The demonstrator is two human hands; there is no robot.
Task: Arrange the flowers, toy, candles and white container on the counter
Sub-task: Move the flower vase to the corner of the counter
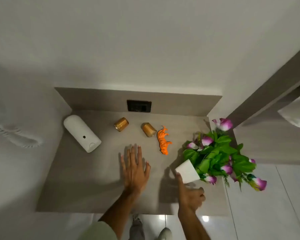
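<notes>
On the bench [87,179] we see the flowers [220,153] tipped over at 3 o'clock, white pot toward us, blooms pointing away to the right. Our right hand [190,194] is nearer, its grip touching the pot's base; whether it has closed we cannot tell. Our left hand [134,168] rests flat, released. The white container [81,133], candles [121,124] and toy [163,140] lie toward 12.

A dark socket plate [139,106] sits in the upstand at the back, a white coiled cord [17,138] hangs against the left wall, glossy white floor tiles [267,213] lie to the right, and a shoe [165,233] shows at the bottom edge.
</notes>
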